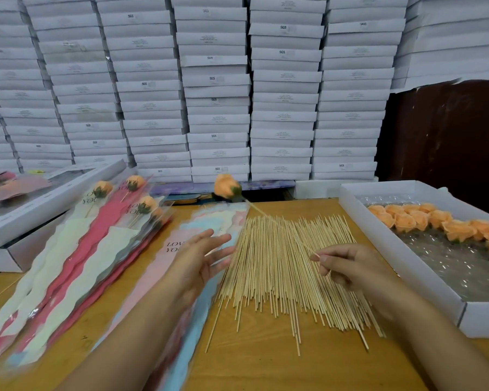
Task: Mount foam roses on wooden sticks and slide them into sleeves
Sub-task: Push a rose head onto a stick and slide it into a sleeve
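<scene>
White flat boxes (218, 108) are stacked high as a wall behind a wooden counter (266, 368).

The right hand (353, 266) pinches the near end of one wooden stick (283, 225) between thumb and forefinger. That stick runs away from the fingers (318, 256), up and to the left, and carries a mounted orange foam rose (226, 186) at its far end, above the far edge of the counter. Its long axis slants over the loose pile of sticks (288, 272), which lies under and beside those fingers.

The left hand (201, 261) hovers with fingers spread and holds nothing, over the top sleeve (181, 266) of the empty stack. That sleeve's long axis runs roughly in line with the stick, and its open mouth looks to lie just left of the rose. So the left hand is nearer the sleeve, and the rose likely needs to swing left to enter it.

Counted: one rose on the held stick; at least four finished roses in sleeves (119, 210) further left; about a dozen loose roses (435, 222) in the tray (424, 277) right of the right-hand fingers; loose sticks too many to count.
</scene>
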A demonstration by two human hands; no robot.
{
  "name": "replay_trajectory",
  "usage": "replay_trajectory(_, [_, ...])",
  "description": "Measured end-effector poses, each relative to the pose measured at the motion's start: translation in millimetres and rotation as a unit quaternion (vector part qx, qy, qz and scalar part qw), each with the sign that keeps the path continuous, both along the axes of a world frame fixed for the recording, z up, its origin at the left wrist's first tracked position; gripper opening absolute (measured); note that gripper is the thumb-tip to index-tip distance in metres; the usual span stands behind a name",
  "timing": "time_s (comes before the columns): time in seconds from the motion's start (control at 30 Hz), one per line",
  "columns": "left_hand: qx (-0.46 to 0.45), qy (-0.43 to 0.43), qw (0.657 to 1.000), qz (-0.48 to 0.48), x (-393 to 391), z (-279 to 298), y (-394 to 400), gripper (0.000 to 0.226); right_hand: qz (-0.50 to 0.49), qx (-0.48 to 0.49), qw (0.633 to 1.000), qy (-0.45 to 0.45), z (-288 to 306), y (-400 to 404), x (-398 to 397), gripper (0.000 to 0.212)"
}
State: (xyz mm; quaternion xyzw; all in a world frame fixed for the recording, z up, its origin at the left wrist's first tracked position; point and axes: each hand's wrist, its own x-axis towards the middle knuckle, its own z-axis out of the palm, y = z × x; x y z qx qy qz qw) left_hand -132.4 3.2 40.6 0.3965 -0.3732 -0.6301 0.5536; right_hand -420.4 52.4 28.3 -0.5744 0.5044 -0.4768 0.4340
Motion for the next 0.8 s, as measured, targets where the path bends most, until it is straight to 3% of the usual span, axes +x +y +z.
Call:
replay_trajectory(0.1, [0.019,-0.014,1.0,0.005,7.8,9.0,-6.3,0.039,0.022,0.041,0.992,-0.116,-0.7,-3.7,-3.3,0.015])
replay_trajectory(0.2, [0.028,-0.015,0.999,0.009,14.6,18.7,-11.6,0.028,0.049,0.074,0.98,-0.178,-2.3,-6.4,-3.5,0.033])
replay_trajectory(0.43, [0.031,-0.063,0.997,0.029,26.9,33.8,-18.6,0.018,0.092,0.103,0.969,-0.204,-6.2,-6.6,-3.2,0.044])
replay_trajectory(0.8, [0.02,-0.108,0.993,0.043,30.8,37.3,-15.3,0.024,0.112,0.118,0.964,-0.211,-3.1,-2.1,2.8,0.044])
